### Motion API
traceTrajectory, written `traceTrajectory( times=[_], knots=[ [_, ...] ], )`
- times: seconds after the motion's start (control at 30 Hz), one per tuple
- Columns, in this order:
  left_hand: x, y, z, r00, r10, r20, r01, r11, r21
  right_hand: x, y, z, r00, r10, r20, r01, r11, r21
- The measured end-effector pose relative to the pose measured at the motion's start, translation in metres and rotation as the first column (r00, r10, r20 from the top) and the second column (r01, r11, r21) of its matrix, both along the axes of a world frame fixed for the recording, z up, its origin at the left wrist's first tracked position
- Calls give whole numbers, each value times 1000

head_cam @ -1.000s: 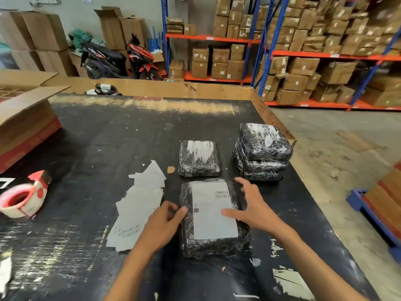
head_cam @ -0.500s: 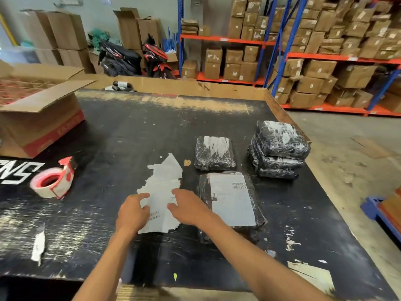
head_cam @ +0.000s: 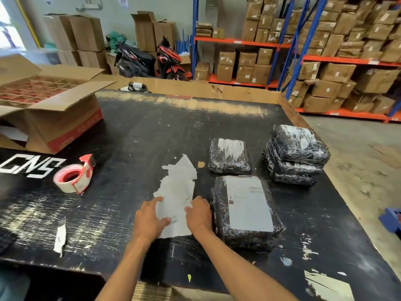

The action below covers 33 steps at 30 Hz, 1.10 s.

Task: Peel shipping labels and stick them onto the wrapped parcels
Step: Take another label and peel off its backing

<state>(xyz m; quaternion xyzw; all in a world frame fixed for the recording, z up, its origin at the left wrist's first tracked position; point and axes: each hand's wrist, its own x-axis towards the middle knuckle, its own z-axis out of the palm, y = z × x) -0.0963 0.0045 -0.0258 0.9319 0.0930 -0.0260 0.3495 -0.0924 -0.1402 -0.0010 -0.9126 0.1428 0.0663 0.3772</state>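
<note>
A fanned pile of white shipping labels [head_cam: 176, 187] lies on the black table [head_cam: 152, 131]. My left hand [head_cam: 149, 220] rests on the near sheet's left side. My right hand [head_cam: 198, 215] touches that sheet's right edge, fingers bent at the paper. Just right of it lies a black wrapped parcel [head_cam: 221, 216] with a white label [head_cam: 248, 205] stuck on top. Behind it sits a smaller unlabelled parcel [head_cam: 229, 156]. A stack of three black parcels [head_cam: 295, 154] stands at the right edge.
A red-and-white tape roll [head_cam: 73, 178] sits left of the labels. An open cardboard box [head_cam: 47, 109] holding red items stands at the far left. A paper strip [head_cam: 59, 237] lies near the front edge. Shelving with cartons fills the background.
Both hands moved off the labelled parcel and left onto the label pile. The view also shifted left, bringing the open box into sight.
</note>
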Motion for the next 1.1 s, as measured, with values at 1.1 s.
traceTrajectory(
  times=[1.1],
  knots=[
    [-33,-48,113,962,200,184,113,323,-940,-29,-98,103,971,-56,231,-166,534,829]
  ],
)
